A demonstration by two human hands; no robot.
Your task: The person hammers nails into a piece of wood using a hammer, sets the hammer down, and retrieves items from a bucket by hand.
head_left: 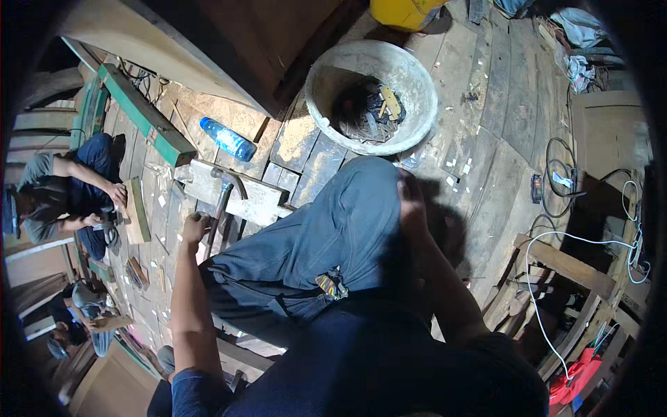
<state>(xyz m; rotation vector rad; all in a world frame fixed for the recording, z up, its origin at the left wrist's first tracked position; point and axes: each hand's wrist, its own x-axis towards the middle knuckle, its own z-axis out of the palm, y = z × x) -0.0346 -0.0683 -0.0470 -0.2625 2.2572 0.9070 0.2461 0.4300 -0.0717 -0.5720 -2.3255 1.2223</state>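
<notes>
My left hand point(196, 228) is closed just left of a claw hammer point(221, 203); whatever its fingers may hold is hidden. The hammer's curved head lies over a pale, worn board point(240, 198), and its dark handle runs down beside the hand toward my leg. My right hand point(411, 201) lies against the side of my bent knee point(372, 187), its fingers partly hidden and in shadow, with no object visible in it. Past the knee stands a round grey bucket point(420, 115) with dark scraps and a yellowish piece inside.
A blue plastic bottle point(228, 139) lies among sawdust beside a green-sided beam point(142, 118). A wooden cabinet point(201, 48) rises at the back. Two people work at the left, one touching a wood block point(137, 212). Black cable point(556, 167) and a wooden frame point(570, 267) are at right.
</notes>
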